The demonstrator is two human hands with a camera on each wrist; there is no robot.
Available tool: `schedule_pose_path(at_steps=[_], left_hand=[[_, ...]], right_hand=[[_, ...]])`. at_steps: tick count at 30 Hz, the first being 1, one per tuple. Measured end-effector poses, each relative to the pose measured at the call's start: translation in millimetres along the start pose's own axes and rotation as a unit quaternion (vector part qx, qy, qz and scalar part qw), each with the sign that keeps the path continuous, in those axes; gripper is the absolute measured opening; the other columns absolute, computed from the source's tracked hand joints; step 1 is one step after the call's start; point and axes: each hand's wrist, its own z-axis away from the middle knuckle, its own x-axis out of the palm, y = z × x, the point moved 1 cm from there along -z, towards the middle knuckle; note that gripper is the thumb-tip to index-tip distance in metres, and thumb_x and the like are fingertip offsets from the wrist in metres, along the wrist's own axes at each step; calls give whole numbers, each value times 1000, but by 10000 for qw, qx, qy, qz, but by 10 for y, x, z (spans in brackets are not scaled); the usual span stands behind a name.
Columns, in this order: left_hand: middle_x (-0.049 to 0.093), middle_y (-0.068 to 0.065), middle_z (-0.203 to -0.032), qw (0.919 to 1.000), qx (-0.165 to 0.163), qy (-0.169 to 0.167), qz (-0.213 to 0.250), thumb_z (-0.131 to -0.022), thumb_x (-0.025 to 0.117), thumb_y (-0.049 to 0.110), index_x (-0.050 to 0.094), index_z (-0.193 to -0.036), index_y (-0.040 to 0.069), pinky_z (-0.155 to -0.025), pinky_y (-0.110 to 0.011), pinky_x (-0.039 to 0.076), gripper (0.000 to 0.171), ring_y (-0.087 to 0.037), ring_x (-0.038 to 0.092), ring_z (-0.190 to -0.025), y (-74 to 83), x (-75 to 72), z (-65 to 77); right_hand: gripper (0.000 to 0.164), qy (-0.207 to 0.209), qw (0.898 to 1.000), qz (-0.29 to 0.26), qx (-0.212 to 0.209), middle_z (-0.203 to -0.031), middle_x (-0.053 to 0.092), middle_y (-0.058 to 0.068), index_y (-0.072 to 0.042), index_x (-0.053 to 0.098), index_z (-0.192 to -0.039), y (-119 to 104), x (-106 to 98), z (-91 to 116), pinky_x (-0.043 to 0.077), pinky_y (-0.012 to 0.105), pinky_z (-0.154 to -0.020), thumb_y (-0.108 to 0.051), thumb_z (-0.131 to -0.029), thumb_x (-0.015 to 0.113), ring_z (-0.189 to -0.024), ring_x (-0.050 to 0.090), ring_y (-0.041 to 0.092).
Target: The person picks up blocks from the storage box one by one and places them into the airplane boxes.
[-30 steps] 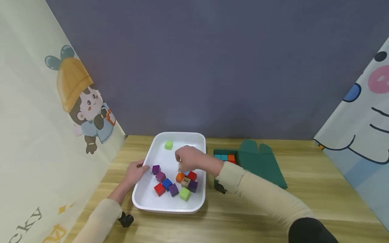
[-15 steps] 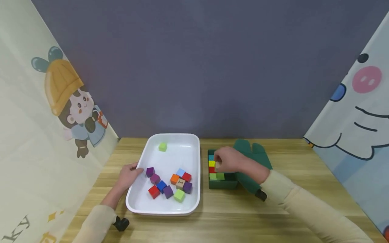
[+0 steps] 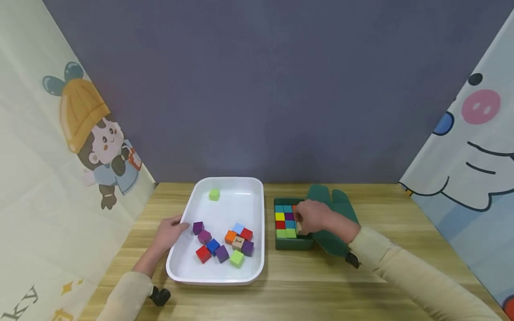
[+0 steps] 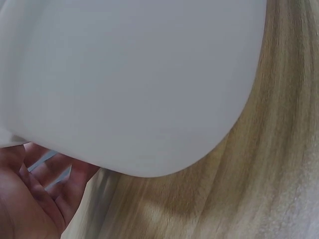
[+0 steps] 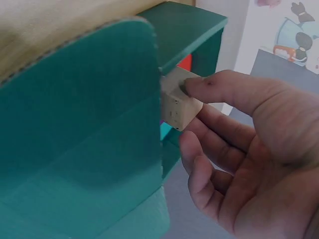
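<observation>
On the left, a white plastic tray [image 3: 238,206] lies on the table, several coloured cubes in it. My left hand [image 3: 169,233] grips its left rim, thumb over the edge; in the left wrist view its fingers [image 4: 55,169] curl under the tray. A small dark green box [image 3: 294,244] stands to the right, holding rows of red, yellow, blue, purple and green cubes. My right hand [image 3: 315,217] is over the box's right side. Between thumb and fingers it pinches a plain wooden cube [image 5: 180,107] with small dark marks, at the box's opening.
The box's green lid flap [image 3: 341,209] lies folded open to the right, under the right forearm. One light green cube [image 3: 214,195] sits at the tray's far end. A wooden cube with a dark mark [image 3: 238,242] lies among the nearer cubes. A grey wall rises behind the table.
My right hand has gone from above the tray rightward to the box with the wooden cube, then slightly further right, uncovering more cubes. The left hand keeps holding the tray's rim.
</observation>
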Motion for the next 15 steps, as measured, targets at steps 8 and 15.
schedule_pose_path(at_steps=[8, 15], left_hand=[[57, -35, -121, 10000, -1, -54, -35, -91, 61, 12, 53, -130, -12, -72, -39, 59, 46, -36, 66, -90, -8, 14, -39], [57, -36, -120, 10000, -34, -39, -59, -90, 62, 11, 53, -130, -13, -72, -40, 59, 47, -36, 66, -90, -29, 15, -25]], right_hand=[[22, -197, 9996, -117, 163, -70, 46, -4, -14, 62, -78, 50, 122, -44, 26, 29, -48, 7, -75, 68, -59, 35, 14], [28, -196, 9998, -4, 53, -62, 34, -5, -16, 53, -69, 75, 200, -102, 21, 30, -51, 4, -76, 70, -57, 25, 13]])
